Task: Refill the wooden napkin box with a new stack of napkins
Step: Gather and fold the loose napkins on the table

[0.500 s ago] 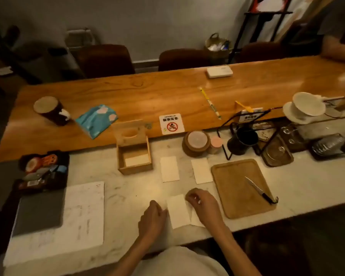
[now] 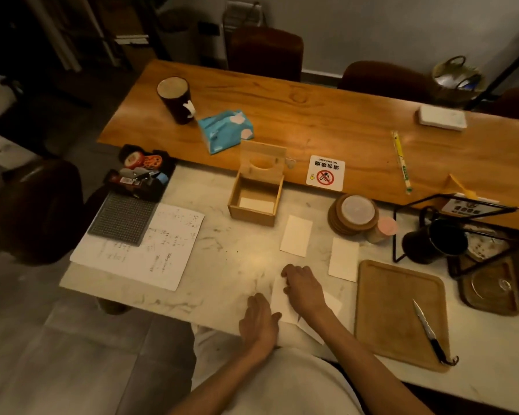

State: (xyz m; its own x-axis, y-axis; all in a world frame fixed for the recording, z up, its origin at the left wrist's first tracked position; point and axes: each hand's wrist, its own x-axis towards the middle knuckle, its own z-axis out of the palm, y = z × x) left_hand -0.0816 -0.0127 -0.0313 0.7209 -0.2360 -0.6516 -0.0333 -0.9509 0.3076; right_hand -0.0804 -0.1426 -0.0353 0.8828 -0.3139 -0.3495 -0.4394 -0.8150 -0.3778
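Note:
The wooden napkin box (image 2: pixel 253 215) stands open on the marble counter, its slotted lid (image 2: pixel 262 158) tipped up at the back and one folded napkin (image 2: pixel 256 204) lying inside. Two folded white napkins (image 2: pixel 296 236) (image 2: pixel 343 259) lie flat on the counter in front of it. Near the counter's front edge a third napkin (image 2: pixel 331 302) lies under my hands. My right hand (image 2: pixel 304 287) presses flat on its top, fingers curled at the far edge. My left hand (image 2: pixel 259 320) rests flat at its left edge.
A wooden tray (image 2: pixel 387 313) with a small knife (image 2: pixel 429 332) lies to the right. A paper sheet (image 2: pixel 150 250) and a dark mat (image 2: pixel 122 218) lie left. Cork coasters (image 2: pixel 352 214), a black wire rack (image 2: pixel 450 226), a blue tissue pack (image 2: pixel 225 130) and a dark mug (image 2: pixel 176 100) stand beyond.
My right hand has moved from the napkin's far right corner onto its top. My left hand stays at its left edge. The view has swung to the left.

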